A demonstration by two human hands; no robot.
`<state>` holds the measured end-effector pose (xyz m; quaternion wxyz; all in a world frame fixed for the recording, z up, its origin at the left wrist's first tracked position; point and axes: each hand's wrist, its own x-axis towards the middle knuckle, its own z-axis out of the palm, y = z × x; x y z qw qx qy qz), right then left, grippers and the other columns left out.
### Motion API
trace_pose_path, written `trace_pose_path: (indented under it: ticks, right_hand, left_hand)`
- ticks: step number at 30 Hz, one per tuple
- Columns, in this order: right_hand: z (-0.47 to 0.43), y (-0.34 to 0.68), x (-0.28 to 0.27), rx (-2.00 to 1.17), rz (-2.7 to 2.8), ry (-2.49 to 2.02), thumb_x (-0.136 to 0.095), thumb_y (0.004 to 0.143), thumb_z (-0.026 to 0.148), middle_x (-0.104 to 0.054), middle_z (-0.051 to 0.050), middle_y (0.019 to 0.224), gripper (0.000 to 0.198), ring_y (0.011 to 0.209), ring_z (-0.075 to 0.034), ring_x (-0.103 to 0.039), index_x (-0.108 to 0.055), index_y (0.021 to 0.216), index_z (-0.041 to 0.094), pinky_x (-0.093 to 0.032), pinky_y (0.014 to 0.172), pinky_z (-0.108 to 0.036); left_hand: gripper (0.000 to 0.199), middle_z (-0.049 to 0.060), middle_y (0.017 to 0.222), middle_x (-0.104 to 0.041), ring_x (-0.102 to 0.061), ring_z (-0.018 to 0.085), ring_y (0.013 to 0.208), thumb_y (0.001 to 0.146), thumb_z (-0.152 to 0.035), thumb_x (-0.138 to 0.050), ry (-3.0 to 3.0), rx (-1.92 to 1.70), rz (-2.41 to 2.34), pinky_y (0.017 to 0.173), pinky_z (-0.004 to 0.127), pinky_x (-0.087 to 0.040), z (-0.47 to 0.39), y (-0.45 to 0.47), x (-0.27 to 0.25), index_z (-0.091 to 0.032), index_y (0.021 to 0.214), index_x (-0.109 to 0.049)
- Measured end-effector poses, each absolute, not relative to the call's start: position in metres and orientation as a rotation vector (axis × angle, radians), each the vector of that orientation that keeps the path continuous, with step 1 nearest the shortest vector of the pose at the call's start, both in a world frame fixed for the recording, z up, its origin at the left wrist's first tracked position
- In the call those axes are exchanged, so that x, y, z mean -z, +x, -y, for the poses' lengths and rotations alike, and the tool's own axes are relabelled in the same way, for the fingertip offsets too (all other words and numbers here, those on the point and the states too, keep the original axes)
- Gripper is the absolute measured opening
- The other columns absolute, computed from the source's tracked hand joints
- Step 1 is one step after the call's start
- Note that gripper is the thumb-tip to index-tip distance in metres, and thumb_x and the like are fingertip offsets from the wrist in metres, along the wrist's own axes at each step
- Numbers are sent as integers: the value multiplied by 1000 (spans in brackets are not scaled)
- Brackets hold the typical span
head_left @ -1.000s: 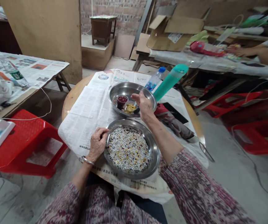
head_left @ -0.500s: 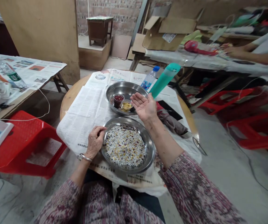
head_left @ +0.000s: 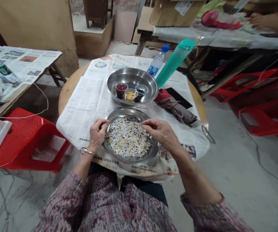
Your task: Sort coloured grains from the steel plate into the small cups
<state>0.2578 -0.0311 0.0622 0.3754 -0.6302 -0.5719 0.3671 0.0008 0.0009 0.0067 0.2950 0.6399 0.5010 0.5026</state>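
Observation:
My left hand (head_left: 97,133) is closed on the left rim of a shallow round metal dish (head_left: 156,149). Spread across the dish is a mix of white, yellow, dark and reddish grains (head_left: 126,137). Over the dish's right side hovers my right hand (head_left: 159,130), thumb and fingertips pinched together; whatever they hold is too small to make out. Just behind stands a deeper metal basin (head_left: 112,77) with three clear cups inside: one of dark red beans (head_left: 121,91), one of yellow grains (head_left: 130,96) and one of black beans (head_left: 140,92).
Newspaper (head_left: 81,103) covers the round table. Behind the basin stand a blue-capped bottle (head_left: 157,61) and a tall teal container (head_left: 175,62). A folded umbrella (head_left: 177,109) and a dark flat object (head_left: 181,98) lie right. A red stool (head_left: 27,138) is left. Another person's hands (head_left: 262,22) show far right.
My right hand has come back from the basin, where it was open palm up, to the dish, and its fingers have pinched. The left hand keeps the rim. The view has tilted down.

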Motion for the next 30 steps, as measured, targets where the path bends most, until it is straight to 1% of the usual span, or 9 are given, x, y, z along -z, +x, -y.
trace_pose_path:
  ticks: [4,7,11,16,20,23,26,30]
  right_hand:
    - [49,252,-51,-805,1622,-1607,-65,77,30,-72,-2,75,12,68,-18,-61,-75,80,24,-45,68,-33]
    - [45,246,-43,-673,1665,-1556,-63,79,24,-73,-3,82,12,77,-21,-64,-75,80,26,-47,78,-37]
    - [29,240,-32,-533,1785,-1499,-58,83,20,-72,-5,91,19,83,-21,-64,-75,88,27,-49,82,-38]
    - [17,232,-27,-364,2113,-1552,-52,89,17,-71,-8,98,25,94,-23,-63,-74,99,21,-50,87,-38]
    - [14,229,-25,-241,2251,-1600,-53,90,16,-70,-8,99,23,98,-23,-62,-73,100,20,-50,87,-36]
    - [14,228,-23,-181,2270,-1614,-53,90,16,-70,-8,96,21,96,-22,-62,-73,95,21,-51,85,-35]
    - [14,228,-23,-156,2270,-1610,-53,89,17,-70,-7,93,20,95,-22,-63,-72,89,21,-50,83,-35]
    - [15,230,-23,-180,2193,-1603,-55,87,17,-72,-7,92,18,94,-23,-64,-72,87,22,-50,84,-36]
  left_hand:
    - [18,2,89,-66,-60,14,83,87,-13,-53,1699,-1336,-1335,78,27,-48,-2,1,-5,-20,90,-69]
    - [17,2,89,-66,-61,14,84,87,-14,-54,1694,-1328,-1338,79,27,-48,-2,0,-4,-20,90,-69]
    - [17,1,87,-65,-60,14,81,88,-15,-54,1686,-1325,-1345,76,26,-47,-2,1,-5,-19,90,-70]
    - [17,1,86,-65,-59,14,80,87,-14,-53,1688,-1333,-1343,75,26,-46,0,2,-8,-19,89,-69]
    - [17,1,86,-64,-59,14,80,87,-13,-53,1698,-1333,-1334,75,26,-46,-1,1,-8,-19,89,-69]
    - [18,1,86,-64,-59,14,81,87,-12,-53,1708,-1343,-1325,77,27,-47,-2,1,-6,-19,89,-69]
    - [18,1,87,-65,-59,13,81,88,-12,-53,1714,-1350,-1319,78,27,-47,-2,1,-5,-19,90,-69]
    - [18,1,87,-66,-59,13,81,87,-11,-53,1723,-1348,-1322,78,26,-47,-2,0,-5,-19,89,-69]
